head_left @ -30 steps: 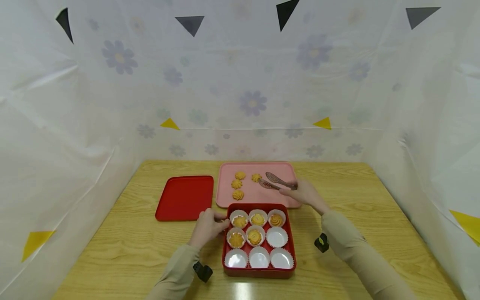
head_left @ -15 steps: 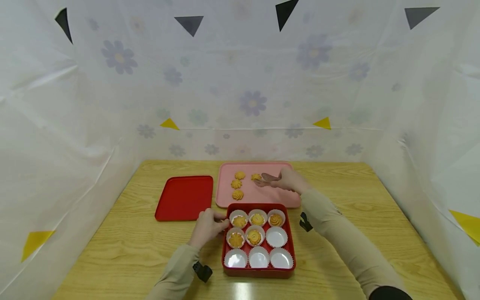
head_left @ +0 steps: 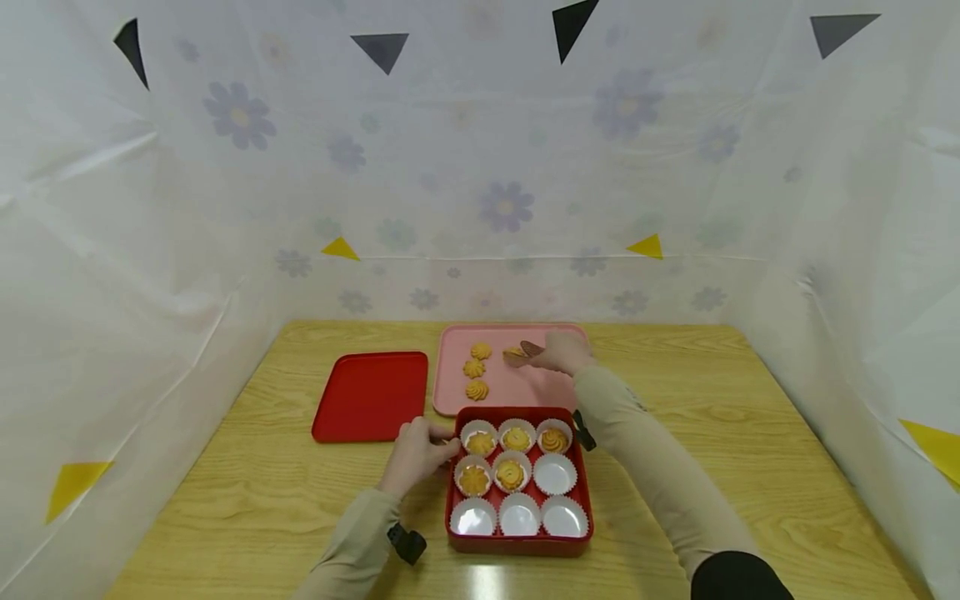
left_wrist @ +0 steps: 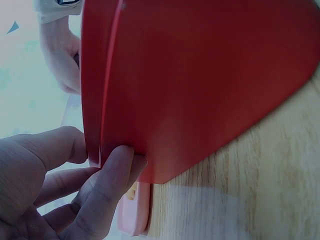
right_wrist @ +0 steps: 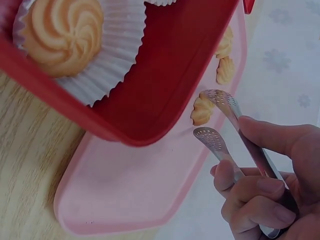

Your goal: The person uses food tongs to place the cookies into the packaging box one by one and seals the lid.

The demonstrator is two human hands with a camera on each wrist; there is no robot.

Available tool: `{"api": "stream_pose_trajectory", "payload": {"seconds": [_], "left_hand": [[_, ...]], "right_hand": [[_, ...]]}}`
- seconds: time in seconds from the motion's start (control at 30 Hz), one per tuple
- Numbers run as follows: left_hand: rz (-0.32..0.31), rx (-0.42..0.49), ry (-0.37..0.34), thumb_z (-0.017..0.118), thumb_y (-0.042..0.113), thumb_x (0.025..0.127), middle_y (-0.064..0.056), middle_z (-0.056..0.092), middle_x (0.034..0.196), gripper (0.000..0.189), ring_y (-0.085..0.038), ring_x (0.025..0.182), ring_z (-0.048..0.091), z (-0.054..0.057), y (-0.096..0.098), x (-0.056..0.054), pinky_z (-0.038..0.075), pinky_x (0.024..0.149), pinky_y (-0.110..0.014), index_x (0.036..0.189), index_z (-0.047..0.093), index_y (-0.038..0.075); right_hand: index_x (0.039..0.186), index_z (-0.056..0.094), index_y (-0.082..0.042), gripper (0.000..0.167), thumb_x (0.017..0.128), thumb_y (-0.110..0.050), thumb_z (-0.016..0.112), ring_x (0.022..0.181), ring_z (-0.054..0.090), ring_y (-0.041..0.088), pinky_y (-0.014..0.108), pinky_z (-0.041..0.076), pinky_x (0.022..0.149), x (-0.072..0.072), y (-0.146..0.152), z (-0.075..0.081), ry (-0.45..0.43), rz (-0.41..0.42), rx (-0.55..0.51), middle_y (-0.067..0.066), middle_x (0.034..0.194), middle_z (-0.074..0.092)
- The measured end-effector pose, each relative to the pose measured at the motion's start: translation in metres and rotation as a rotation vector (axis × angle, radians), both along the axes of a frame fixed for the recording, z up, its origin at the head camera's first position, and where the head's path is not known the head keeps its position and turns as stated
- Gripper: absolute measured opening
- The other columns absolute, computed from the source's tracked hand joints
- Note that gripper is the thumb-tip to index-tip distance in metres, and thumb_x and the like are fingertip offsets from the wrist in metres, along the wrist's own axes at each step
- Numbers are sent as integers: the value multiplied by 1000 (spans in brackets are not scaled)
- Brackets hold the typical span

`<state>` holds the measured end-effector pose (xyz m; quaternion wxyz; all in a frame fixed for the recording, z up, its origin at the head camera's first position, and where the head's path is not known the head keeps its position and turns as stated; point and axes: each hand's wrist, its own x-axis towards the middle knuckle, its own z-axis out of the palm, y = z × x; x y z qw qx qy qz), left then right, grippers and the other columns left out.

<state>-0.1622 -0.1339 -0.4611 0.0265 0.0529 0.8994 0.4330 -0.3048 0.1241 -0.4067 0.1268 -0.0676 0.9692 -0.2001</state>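
My right hand (head_left: 566,350) grips metal tongs (right_wrist: 212,140) with perforated tips, above the pink tray (head_left: 502,402). In the right wrist view the tong tips stand apart at a swirled cookie (right_wrist: 201,111), one tip overlapping it. My left hand (head_left: 416,457) holds the far left part of the red box (head_left: 517,546), with fingers (left_wrist: 107,185) against its outer wall and rim. White paper cups fill the box in rows. Several cups hold a cookie, such as the swirled cookie (right_wrist: 65,32) at the far right; the front row of cups (head_left: 519,515) is bare.
Three more cookies (head_left: 474,368) lie in a column on the left part of the pink tray. A flat red lid-like tray (head_left: 371,396) rests left of it on the wooden table (head_left: 247,500). A patterned white sheet (head_left: 450,167) hangs behind and at both sides.
My right hand has moved left over the pink tray, bringing the tongs to the single cookie. The tips have drawn nearer each other. My left hand stays on the box.
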Motion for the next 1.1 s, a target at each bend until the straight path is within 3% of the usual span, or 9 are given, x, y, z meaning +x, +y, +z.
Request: {"api": "stream_pose_trajectory", "payload": {"seconds": [0.13,0.23,0.5,0.7,0.97,1.1], "left_hand": [[2,1,5,74,9,86,-13,78,91,18,-9,67,65,0,0,0,51,59,-23,100,80,0],[2,2,1,74,9,86,-12,78,90,18,-9,66,64,0,1,0,51,58,-23,101,80,0],[11,0,18,75,9,85,-12,78,90,17,-8,67,62,0,1,-1,49,58,-23,99,80,1],[6,4,20,74,9,85,-12,78,89,17,-8,66,63,-1,1,-1,50,57,-23,99,80,1],[11,10,24,75,9,85,-13,78,90,16,-9,66,64,0,1,-1,50,57,-23,98,80,0],[3,21,13,74,8,86,-13,78,89,17,-9,66,65,0,2,-1,51,57,-22,99,80,-1]], "right_hand": [[92,63,-9,43,88,-50,72,75,56,21,36,46,70,-1,-3,0,-10,-12,13,6,83,62],[97,63,-8,39,90,-45,71,77,57,21,36,47,71,-2,-3,0,-12,-13,23,7,86,63],[80,55,-10,40,89,-45,72,67,49,18,32,42,65,-3,-5,-3,10,-12,-1,3,73,51],[84,54,-9,32,92,-35,70,70,48,20,33,41,65,-2,-9,-4,20,-15,14,5,78,52],[83,55,-9,52,87,-59,70,68,48,19,32,41,64,-4,-10,-4,7,-16,43,3,73,49],[83,53,-9,45,90,-51,69,66,46,17,32,40,64,-4,-10,-3,2,-12,38,2,70,47]]}}
